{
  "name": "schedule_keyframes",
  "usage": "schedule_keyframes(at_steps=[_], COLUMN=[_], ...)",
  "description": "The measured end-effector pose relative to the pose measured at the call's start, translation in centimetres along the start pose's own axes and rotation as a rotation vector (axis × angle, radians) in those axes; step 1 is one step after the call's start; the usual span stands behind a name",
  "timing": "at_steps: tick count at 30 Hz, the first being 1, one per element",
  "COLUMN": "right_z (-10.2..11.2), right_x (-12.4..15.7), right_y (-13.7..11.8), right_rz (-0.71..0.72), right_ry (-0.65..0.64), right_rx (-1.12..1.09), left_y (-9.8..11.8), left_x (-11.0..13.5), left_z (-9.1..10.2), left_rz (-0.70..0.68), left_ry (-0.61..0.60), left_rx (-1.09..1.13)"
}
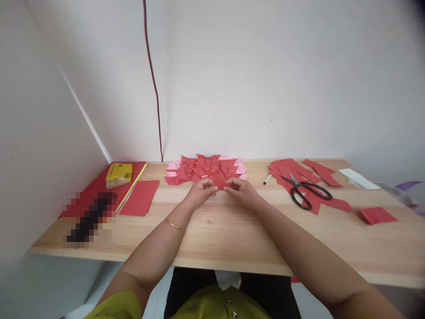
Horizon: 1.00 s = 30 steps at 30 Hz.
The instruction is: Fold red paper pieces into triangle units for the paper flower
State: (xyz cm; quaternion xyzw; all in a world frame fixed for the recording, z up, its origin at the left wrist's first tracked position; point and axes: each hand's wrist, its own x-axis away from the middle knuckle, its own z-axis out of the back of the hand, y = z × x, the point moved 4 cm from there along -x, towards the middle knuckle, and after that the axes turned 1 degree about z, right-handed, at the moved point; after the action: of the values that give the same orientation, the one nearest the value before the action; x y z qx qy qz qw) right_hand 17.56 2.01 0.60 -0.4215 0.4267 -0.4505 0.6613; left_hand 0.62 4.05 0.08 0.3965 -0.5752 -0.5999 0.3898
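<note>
Between my two hands is a small piece of red paper (219,183), pinched at both sides just above the wooden table. My left hand (202,193) grips its left edge with thumb and fingers. On the opposite edge, my right hand (241,191) does the same, fingers curled. Right behind the hands lies a heap of folded red paper pieces (204,166), with folded pink pieces (241,167) showing at its sides. My fingers partly cover the held paper, so its exact folds cannot be made out.
Black-handled scissors (307,192) lie on red paper scraps (288,170) at the right, near a marker (267,179), a white strip (358,178) and a folded red sheet (380,215). Leftward are stacked red sheets (140,198) and a yellow packet (119,174). A wall rises behind.
</note>
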Motion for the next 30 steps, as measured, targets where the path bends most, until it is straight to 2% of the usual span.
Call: schedule_keyframes(at_steps=[3, 7, 12, 17, 21, 27, 30], right_z=[0.4, -0.1, -1.3, -1.0, -0.4, 1.1, 1.4], right_x=[-0.1, 0.1, 0.4, 0.5, 0.3, -0.1, -0.1], right_y=[0.6, 0.5, -0.7, -0.7, -0.2, -0.2, -0.5], right_rz=[-0.051, -0.084, 0.041, 0.08, 0.08, 0.022, 0.026], right_ry=[0.058, 0.024, -0.096, -0.03, -0.026, 0.086, 0.113], right_rx=[-0.127, -0.263, -0.142, 0.004, 0.07, -0.027, -0.015], left_y=[0.1, 0.3, 0.4, -0.1, -0.2, -0.1, 0.2], left_x=[0.2, 0.4, 0.2, 0.0, -0.1, -0.1, 0.0], left_z=[-0.5, -0.7, -0.6, -0.6, -0.3, 0.4, 0.5], left_rz=[0.032, 0.038, 0.009, -0.007, -0.032, 0.038, 0.032], left_ry=[-0.087, -0.141, -0.123, -0.097, -0.077, 0.003, 0.045], left_rx=[-0.076, -0.045, 0.026, 0.033, -0.022, -0.084, -0.029])
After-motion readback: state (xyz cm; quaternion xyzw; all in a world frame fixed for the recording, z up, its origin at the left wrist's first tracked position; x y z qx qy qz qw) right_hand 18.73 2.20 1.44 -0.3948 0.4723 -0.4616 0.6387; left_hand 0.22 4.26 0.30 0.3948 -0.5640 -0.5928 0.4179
